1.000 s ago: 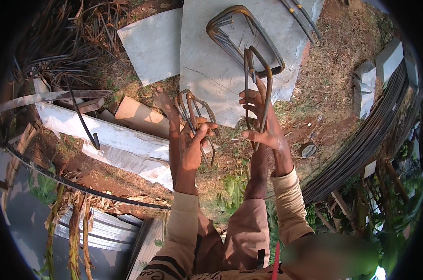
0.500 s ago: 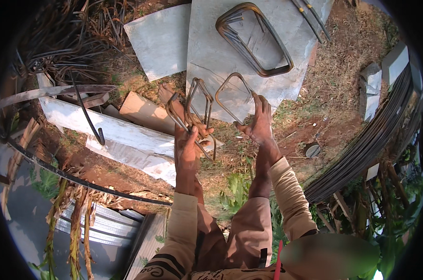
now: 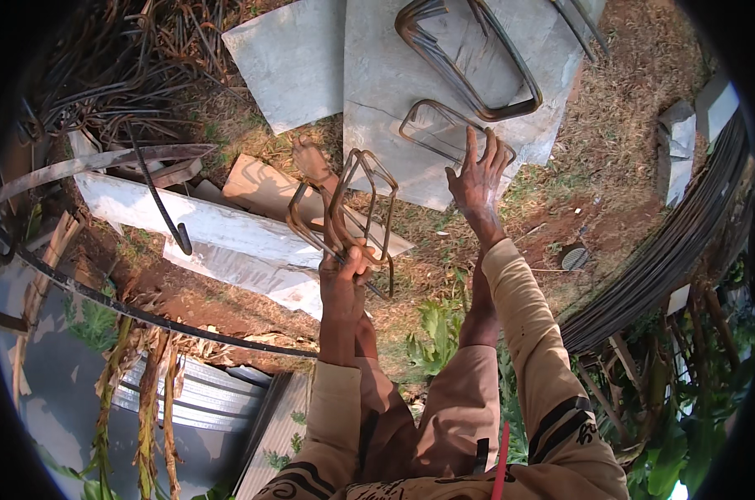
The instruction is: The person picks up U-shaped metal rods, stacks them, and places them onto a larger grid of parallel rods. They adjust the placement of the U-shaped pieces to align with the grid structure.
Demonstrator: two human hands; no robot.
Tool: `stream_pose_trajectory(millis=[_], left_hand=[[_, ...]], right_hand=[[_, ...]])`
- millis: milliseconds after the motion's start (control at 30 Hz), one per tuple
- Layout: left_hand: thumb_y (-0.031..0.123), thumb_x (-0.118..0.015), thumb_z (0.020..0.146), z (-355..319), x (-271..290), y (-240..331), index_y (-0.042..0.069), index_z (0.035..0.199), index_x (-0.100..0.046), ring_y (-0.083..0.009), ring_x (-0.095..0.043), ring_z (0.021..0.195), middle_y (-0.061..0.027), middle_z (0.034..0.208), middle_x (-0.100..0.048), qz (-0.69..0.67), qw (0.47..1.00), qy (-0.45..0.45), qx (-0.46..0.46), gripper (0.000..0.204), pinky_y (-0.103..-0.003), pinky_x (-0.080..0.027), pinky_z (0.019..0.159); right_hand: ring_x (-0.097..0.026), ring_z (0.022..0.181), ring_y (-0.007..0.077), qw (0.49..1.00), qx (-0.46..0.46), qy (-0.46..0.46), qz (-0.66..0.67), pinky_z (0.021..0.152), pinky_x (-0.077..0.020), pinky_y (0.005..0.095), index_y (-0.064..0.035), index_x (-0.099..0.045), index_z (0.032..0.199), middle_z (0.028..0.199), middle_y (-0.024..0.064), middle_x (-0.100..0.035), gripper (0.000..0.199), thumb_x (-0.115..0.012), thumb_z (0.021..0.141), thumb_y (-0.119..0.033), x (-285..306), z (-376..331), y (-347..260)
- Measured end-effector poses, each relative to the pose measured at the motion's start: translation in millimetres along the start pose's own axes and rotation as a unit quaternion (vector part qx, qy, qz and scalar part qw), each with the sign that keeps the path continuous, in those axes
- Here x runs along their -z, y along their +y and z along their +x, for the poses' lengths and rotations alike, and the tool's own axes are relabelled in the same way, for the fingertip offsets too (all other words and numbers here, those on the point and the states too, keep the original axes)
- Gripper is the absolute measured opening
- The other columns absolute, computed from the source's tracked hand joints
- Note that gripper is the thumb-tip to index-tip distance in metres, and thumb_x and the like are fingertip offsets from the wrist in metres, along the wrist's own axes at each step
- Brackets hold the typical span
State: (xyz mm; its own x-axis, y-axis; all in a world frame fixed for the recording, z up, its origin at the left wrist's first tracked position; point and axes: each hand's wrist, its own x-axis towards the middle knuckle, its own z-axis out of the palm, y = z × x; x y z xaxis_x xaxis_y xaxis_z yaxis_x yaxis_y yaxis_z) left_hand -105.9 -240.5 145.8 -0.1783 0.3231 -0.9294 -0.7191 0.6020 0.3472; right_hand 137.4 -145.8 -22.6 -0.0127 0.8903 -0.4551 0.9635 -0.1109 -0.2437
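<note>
My left hand (image 3: 344, 265) is closed around a bundle of bent steel stirrups (image 3: 338, 208), held up above the ground in front of my left leg. They are rusty brown, bent into closed loops. Ahead and to the right, my right hand (image 3: 480, 179) is spread with its fingers apart. Beneath its fingertips a single rectangular stirrup (image 3: 431, 147) lies on a grey sheet (image 3: 381, 92); whether the fingers touch it I cannot tell. Beyond it, a stack of larger stirrups (image 3: 448, 67) rests on the same sheet.
A tangle of bent rods (image 3: 102, 92) is piled at the far left. A hooked rod (image 3: 159, 196) sticks out above a whitish board (image 3: 185, 221). Long steel rods (image 3: 661, 258) curve along the right side. Two straight bars (image 3: 579, 32) lie at the far right of the sheet.
The single stirrup, upright by my right hand before, now lies flat on the sheet farther right. My right hand has let go of it and spread. My left hand keeps its bundle.
</note>
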Motion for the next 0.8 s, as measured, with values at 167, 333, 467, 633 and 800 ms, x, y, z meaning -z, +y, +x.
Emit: stream_pose_trajectory(millis=[167,333,467,633,800], left_hand=[[0.015,-0.072,0.101,-19,4,-13,0.002,0.119,-0.066,-0.0055,-0.051,0.069,-0.0115,0.103,-0.073,-0.023,0.999,-0.034,-0.005,0.023,-0.021,-0.039,0.058],[0.015,-0.073,0.1,-43,10,-28,0.007,0.12,-0.063,-0.0055,-0.048,0.065,-0.0152,0.104,-0.075,0.029,0.996,-0.09,0.002,0.024,-0.021,-0.039,0.058],[0.018,-0.08,0.093,-57,4,-28,0.001,0.112,-0.07,-0.003,-0.043,0.059,-0.0008,0.078,-0.063,0.103,0.993,-0.064,-0.001,0.028,-0.021,-0.033,0.053],[0.024,-0.079,0.095,-72,7,-41,0.003,0.106,-0.073,-0.0024,-0.042,0.057,0.0037,0.07,-0.059,0.134,0.987,-0.083,0.033,0.025,-0.021,-0.031,0.052],[0.025,-0.07,0.103,-75,-5,-46,0.005,0.104,-0.072,-0.0033,-0.04,0.054,-0.0077,0.079,-0.072,0.033,0.996,-0.058,0.051,0.021,-0.02,-0.03,0.052]], right_hand=[[-0.072,0.082,0.0395,0.834,-0.249,-0.266,0.413,0.079,-0.0577,0.0509,0.0068,-0.067,0.116,0.096,0.0219,-0.074,0.072,-0.053,0.102,-0.063,-9,-56,-34],[-0.072,0.077,0.0284,0.548,-0.457,-0.309,0.628,0.068,-0.0619,0.0441,0.0042,-0.065,0.116,0.092,0.0161,-0.07,0.045,-0.059,0.106,-0.04,5,-43,-77],[-0.055,0.06,0.0162,0.521,-0.471,-0.202,0.683,0.059,-0.0619,0.0374,0.002,-0.064,0.116,0.077,0.0043,-0.055,0.029,-0.056,0.108,-0.024,19,-25,-78],[-0.038,0.051,0.0046,0.59,-0.433,-0.19,0.655,0.046,-0.0286,0.0215,-0.0059,-0.069,0.122,0.072,-0.0051,-0.046,0.035,-0.066,0.104,-0.035,100,3,-81],[-0.045,0.05,0.0104,0.876,-0.146,-0.16,0.43,0.049,-0.0359,0.0285,-0.0054,-0.074,0.112,0.066,-0.0012,-0.054,0.032,-0.07,0.101,-0.035,118,-5,-66]])
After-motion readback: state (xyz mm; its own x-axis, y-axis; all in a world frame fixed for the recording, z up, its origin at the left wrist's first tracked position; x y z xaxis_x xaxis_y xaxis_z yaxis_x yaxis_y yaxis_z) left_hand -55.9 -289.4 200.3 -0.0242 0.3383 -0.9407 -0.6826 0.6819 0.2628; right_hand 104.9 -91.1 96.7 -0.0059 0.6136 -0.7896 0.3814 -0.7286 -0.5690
